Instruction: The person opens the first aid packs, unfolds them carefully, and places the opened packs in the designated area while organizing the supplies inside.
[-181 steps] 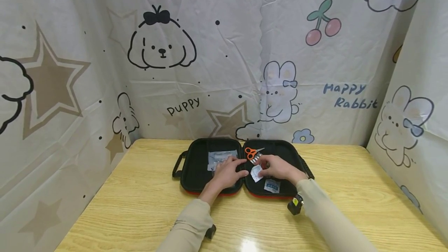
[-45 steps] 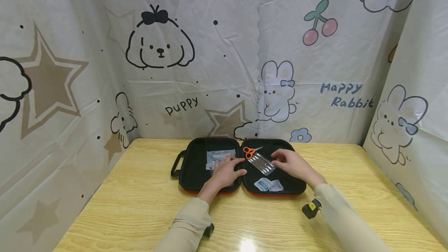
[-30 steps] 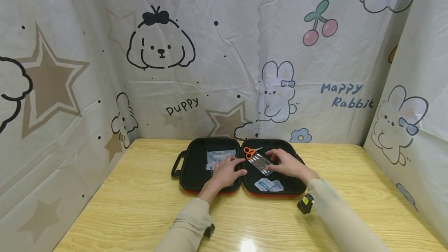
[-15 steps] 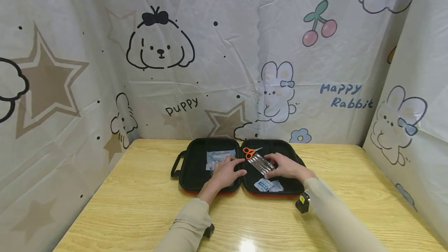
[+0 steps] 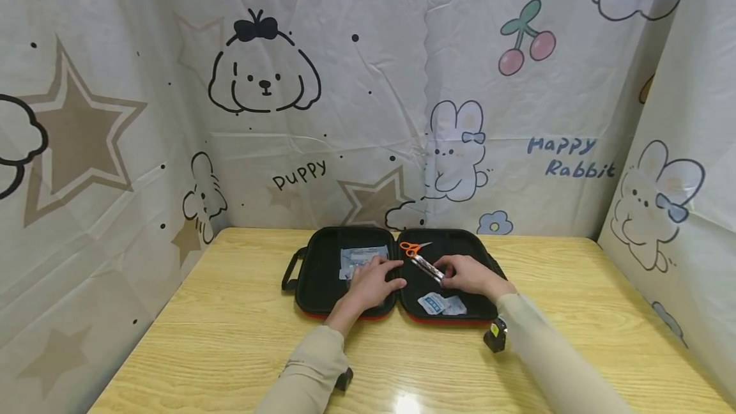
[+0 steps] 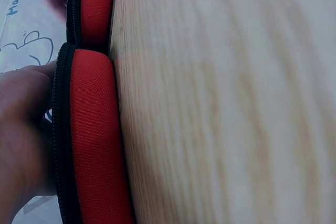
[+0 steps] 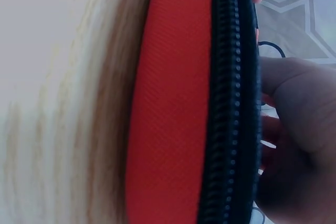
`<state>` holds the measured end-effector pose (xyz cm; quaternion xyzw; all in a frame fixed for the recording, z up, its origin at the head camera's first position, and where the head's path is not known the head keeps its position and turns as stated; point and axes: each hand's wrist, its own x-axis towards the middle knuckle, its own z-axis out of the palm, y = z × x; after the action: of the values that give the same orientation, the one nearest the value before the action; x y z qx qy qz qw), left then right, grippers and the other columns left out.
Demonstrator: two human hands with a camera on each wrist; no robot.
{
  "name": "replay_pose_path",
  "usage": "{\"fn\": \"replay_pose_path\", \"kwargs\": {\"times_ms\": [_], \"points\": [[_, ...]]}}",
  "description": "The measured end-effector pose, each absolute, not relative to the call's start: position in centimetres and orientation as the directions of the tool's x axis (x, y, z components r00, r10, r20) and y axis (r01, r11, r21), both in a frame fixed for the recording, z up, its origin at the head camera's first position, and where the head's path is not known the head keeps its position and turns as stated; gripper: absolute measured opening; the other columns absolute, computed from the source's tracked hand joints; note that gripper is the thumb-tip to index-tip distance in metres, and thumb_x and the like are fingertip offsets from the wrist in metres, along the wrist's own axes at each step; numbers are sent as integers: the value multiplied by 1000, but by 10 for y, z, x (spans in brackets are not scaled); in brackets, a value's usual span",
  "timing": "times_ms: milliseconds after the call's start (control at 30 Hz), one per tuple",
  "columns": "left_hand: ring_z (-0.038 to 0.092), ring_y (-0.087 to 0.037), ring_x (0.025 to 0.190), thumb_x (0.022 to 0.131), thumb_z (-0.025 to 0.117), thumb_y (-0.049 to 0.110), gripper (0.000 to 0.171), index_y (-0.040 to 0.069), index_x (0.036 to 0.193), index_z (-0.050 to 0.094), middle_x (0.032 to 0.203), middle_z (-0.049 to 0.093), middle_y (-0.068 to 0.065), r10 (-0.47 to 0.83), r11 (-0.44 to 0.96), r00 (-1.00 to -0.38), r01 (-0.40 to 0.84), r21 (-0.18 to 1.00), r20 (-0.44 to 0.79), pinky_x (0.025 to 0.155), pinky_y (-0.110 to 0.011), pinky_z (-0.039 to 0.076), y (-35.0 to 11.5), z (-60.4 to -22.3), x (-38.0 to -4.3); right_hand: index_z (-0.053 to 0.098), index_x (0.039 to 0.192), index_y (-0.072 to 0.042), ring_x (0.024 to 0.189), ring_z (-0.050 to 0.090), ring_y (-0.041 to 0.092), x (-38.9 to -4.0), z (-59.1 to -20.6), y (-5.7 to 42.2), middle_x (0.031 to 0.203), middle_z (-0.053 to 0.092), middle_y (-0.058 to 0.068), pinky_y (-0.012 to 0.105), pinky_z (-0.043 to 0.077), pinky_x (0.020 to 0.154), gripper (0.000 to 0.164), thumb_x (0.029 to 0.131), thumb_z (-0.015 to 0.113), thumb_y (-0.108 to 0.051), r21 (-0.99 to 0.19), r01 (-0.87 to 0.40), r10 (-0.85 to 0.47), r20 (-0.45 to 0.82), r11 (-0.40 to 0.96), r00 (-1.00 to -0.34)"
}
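Observation:
A black zip case [image 5: 316, 286] with a red outer shell lies unfolded on the table. My right hand [image 5: 468, 275] pinches the lower right end of a clear pack of slim sticks [image 5: 427, 267] in the case's right half; the pack is tipped up and looks narrow. Orange-handled scissors [image 5: 409, 248] lie at its upper end. My left hand [image 5: 370, 283] rests over the left half with loose fingers, partly covering a pale bluish packet [image 5: 363, 254]. In the wrist views the case's red side [image 7: 173, 103] hides most of the fingers.
Two small white-and-blue sachets [image 5: 434, 303] lie near the front of the right half. A carrying handle [image 5: 291, 270] sticks out at the case's left. Wood-grain table [image 5: 230, 312] surrounds the case, and a printed curtain [image 5: 368, 94] stands behind.
Earlier my right hand held a white sachet, now lying by the other one. It then moved onto the stick pack, which has tipped from flat onto its edge. My left hand has stayed put.

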<state>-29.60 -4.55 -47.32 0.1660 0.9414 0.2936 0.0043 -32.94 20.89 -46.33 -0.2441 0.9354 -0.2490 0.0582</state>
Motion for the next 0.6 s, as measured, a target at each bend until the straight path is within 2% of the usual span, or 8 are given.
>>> {"fn": "replay_pose_path", "kwargs": {"times_ms": [167, 367, 600], "points": [[51, -33, 125, 95, 64, 42, 47, 25, 139, 59, 134, 53, -12, 315, 782, -946, 308, 542, 83, 104, -58, 31, -44, -476, -296, 72, 103, -6, 66, 50, 10, -328, -464, 212, 73, 57, -2, 26, 40, 63, 22, 82, 69, -6, -484, -401, -436, 44, 778, -899], [50, -34, 128, 96, 63, 42, 48, 25, 140, 57, 137, 52, -13, 322, 778, -944, 308, 547, 73, 106, -59, 29, -44, -475, -296, 74, 101, -10, 71, 52, 10, -324, -463, 221, 77, 60, -3, 27, 42, 67, 18, 84, 69, -8, -501, -369, -394, 59, 783, -917], [50, -36, 127, 96, 64, 40, 47, 24, 140, 58, 135, 52, -14, 316, 777, -945, 306, 551, 80, 108, -61, 28, -45, -474, -297, 73, 101, -9, 76, 52, 11, -317, -461, 232, 82, 61, -2, 27, 42, 69, 14, 88, 70, -12, -534, -382, -374, 129, 754, -918]]}}
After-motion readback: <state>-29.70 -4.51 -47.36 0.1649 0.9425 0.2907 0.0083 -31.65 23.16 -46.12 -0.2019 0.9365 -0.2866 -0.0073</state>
